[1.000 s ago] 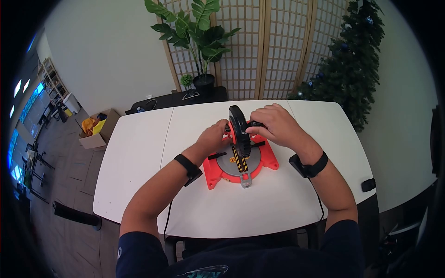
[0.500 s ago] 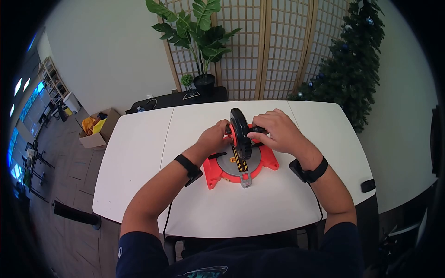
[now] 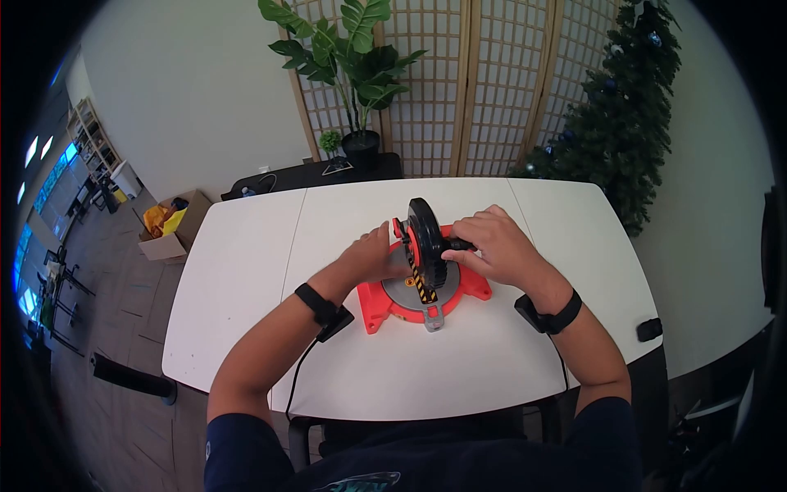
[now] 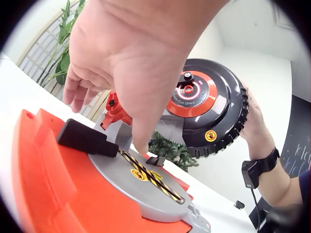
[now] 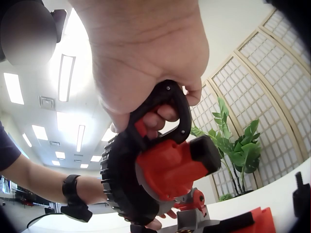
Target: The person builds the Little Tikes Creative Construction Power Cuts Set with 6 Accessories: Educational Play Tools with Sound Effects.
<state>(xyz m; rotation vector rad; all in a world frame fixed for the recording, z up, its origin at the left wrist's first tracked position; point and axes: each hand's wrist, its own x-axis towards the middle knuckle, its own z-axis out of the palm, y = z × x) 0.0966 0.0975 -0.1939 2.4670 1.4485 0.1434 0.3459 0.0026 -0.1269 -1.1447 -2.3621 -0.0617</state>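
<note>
A toy miter saw [image 3: 376, 307] with an orange base and grey round turntable stands on the white table. Its black round blade guard [image 4: 221, 97] is tilted up over a yellow-and-black striped slot [image 4: 153, 178]. My right hand [image 3: 500, 246] grips the black loop handle [image 5: 182, 114], the fingers curled through it beside a red trigger [image 5: 140, 128]. On the saw's other side, my left hand [image 3: 362, 261] holds nothing; its thumb points down over the turntable and its fingers extend behind the base's black clamp-like bar [image 4: 82, 137].
A small black object [image 3: 649, 330] lies by the table's right edge. Behind the table stand a potted plant [image 3: 361, 146], a lattice screen [image 3: 500, 90] and a decorated tree [image 3: 615, 123]. On the floor at left sits a cardboard box [image 3: 168, 246]. Cables hang from both wrist cameras.
My left hand has come off the saw's left side and drawn back slightly to the left. The saw head has dipped a little, with my right hand still on its handle.
</note>
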